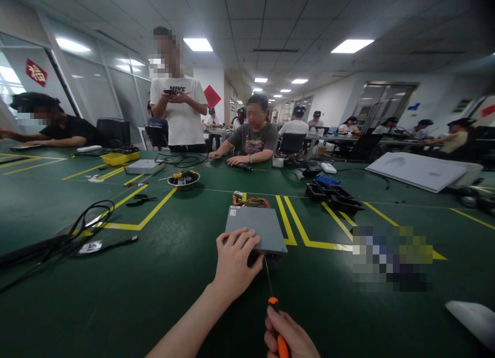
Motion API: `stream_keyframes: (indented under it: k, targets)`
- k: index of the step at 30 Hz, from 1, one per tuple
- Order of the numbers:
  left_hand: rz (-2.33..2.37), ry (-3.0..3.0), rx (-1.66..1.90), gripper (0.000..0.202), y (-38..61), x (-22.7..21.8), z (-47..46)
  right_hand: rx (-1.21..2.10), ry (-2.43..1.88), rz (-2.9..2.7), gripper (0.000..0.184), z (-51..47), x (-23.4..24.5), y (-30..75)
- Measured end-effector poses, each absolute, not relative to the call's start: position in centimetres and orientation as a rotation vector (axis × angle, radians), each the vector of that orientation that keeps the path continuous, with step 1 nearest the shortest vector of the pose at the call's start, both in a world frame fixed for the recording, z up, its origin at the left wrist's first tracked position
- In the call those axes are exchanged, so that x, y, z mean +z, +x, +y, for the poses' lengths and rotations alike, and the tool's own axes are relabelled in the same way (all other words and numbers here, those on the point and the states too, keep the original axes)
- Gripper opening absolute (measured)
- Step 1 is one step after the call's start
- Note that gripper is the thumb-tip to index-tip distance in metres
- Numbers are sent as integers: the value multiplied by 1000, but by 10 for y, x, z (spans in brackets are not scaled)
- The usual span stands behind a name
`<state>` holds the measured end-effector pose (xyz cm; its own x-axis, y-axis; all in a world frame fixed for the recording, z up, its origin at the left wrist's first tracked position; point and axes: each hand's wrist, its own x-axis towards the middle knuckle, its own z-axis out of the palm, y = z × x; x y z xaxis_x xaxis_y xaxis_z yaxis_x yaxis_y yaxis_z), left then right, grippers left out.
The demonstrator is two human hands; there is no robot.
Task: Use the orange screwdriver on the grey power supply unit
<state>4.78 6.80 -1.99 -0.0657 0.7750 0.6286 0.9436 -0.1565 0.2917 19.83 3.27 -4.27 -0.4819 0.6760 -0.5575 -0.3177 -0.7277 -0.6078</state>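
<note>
Head view: my left hand [236, 262] lies flat-fingered atop the grey, flat metal box [268, 226] on the green tabletop [170, 291]; my right hand [290, 335] grips an orange-and-black-handled screwdriver [273, 302]. Box: probably stiff, fairly heavy; best held by its sides.

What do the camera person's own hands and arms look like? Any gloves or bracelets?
The left hand and right hand wear no gloves. The left forearm is bare where it shows: no sleeve, watch or bracelet. The right wrist is out of view.
</note>
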Motion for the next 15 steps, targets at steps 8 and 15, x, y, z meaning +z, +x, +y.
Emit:
stream_keyframes:
  k: [8, 15]
  targets:
    - [-1863, -1974, -1035, 27, 47, -19, 68, 2270, -1032, -459, 47, 35, -51, 199]
    - [-1877, -1970, -1044, 27, 48, -19, 68, 2182, -1088, -541, 42, 32, -45, 197]
